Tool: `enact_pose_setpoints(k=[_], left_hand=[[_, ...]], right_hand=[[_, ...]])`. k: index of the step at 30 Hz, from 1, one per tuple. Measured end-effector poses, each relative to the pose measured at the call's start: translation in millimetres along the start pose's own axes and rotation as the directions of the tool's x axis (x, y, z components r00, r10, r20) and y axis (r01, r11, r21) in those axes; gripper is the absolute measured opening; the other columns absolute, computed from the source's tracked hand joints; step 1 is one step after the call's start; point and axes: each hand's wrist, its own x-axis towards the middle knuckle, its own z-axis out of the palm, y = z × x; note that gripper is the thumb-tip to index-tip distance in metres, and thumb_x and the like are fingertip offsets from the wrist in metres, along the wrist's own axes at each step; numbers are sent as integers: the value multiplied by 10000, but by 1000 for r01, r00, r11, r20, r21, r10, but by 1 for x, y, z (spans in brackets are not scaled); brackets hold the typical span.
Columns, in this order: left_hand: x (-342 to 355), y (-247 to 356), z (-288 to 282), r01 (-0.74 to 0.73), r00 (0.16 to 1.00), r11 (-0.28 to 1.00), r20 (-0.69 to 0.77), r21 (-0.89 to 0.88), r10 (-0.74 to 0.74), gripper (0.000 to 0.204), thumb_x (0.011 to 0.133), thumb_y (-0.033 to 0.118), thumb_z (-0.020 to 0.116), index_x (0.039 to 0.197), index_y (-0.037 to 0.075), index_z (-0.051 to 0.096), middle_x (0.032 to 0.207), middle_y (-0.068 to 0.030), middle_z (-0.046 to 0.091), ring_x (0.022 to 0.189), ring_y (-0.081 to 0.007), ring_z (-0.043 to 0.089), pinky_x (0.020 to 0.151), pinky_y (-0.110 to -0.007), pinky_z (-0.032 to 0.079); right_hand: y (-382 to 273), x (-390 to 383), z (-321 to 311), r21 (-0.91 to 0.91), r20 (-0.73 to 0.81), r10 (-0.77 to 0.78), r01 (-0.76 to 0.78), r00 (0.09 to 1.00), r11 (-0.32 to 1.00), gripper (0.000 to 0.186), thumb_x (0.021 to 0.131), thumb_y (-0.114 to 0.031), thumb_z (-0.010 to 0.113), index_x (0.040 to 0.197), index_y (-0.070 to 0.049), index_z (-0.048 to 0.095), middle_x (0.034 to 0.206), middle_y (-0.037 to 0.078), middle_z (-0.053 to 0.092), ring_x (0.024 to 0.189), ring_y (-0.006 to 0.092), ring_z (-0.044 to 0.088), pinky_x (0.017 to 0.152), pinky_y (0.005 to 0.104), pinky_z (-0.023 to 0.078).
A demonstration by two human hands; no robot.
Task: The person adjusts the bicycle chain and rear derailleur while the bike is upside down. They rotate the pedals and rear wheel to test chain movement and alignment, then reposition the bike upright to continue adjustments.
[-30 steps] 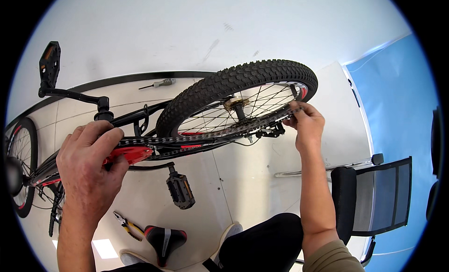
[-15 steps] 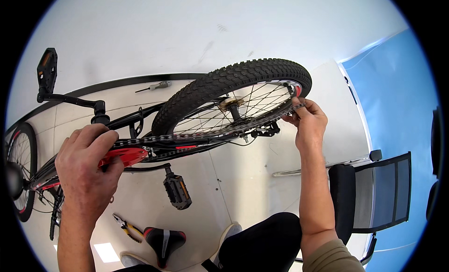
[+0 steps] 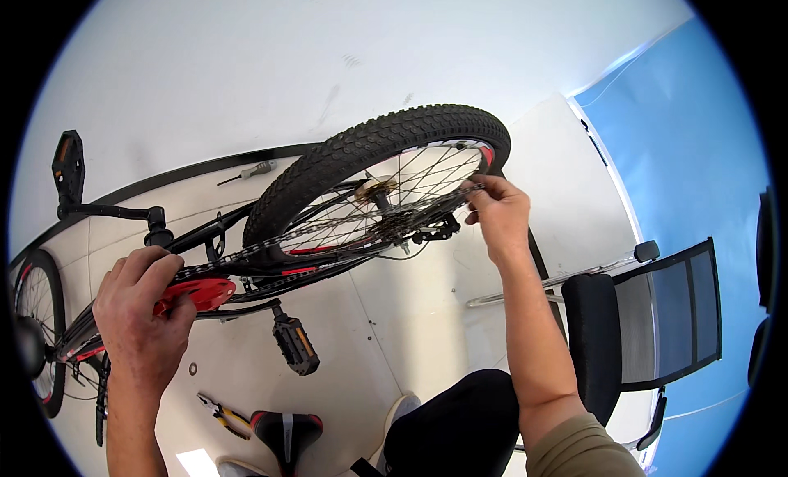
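A bicycle lies upside down, its knobby rear tyre [image 3: 361,144] turned toward me. My left hand [image 3: 139,317] is closed around the red chain guard [image 3: 215,292] at the crank, fingers over the top and thumb underneath. A chain [image 3: 304,227] runs from beneath those fingers across the spokes. Its far right stretch is pinched between the thumb and fingers of my right hand [image 3: 499,214], beside the wheel rim. Just below that hand sits the rear derailleur [image 3: 442,228]. The sprockets [image 3: 398,224] are partly hidden behind the chain.
One pedal [image 3: 295,341] hangs low; the other pedal [image 3: 67,169] sticks up at left. Pliers [image 3: 223,415], a saddle [image 3: 286,436] and a small ring [image 3: 193,368] lie on the floor. A screwdriver [image 3: 253,171] lies by the wall. A chair [image 3: 595,337] stands at right.
The view has shifted, so the bicycle appears farther left. My right hand has moved left in the picture with the chain still pinched. The left hand keeps its place at the chain guard.
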Motion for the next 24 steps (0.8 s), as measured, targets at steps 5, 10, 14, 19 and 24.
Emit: enact_pose_setpoints(k=[5,10,14,19,24], left_hand=[[0,1,-1,1,1000,1000,-1,-6,-1,342,641,-14,693,979,39,701,1015,-104,702,874,-322,653,768,-432,533],[-1,0,-1,10,1000,1000,-2,-14,-10,342,644,-10,690,983,37,702,1023,-105,703,879,-324,655,772,-433,535],[-1,0,0,12,1000,1000,-7,-11,-12,339,648,-12,687,984,36,702,1024,-103,704,876,-322,655,769,-433,536],[-3,0,-2,21,1000,1000,13,-20,-21,335,661,-19,681,992,26,699,1031,-113,703,886,-329,660,769,-431,539],[-3,-2,-2,32,998,999,50,-38,-30,339,681,-28,676,1017,7,690,1058,-135,699,928,-349,673,795,-435,547]], right_hand=[[10,-1,1,-233,90,71,-48,993,971,324,996,-270,717,903,38,748,698,55,675,613,117,602,560,295,505],[45,13,-6,-354,69,-71,91,995,931,329,996,-301,705,934,19,749,689,95,698,616,207,639,634,359,501],[34,11,-1,-334,-130,-260,205,957,920,200,998,-185,684,974,3,747,725,96,720,653,199,660,647,341,516],[39,8,4,-199,-3,-193,189,981,962,117,971,-73,704,1019,33,719,769,99,722,656,131,652,624,305,525],[25,2,4,-74,14,-66,67,998,995,139,916,-34,741,1007,59,691,823,118,734,679,137,673,648,298,553]])
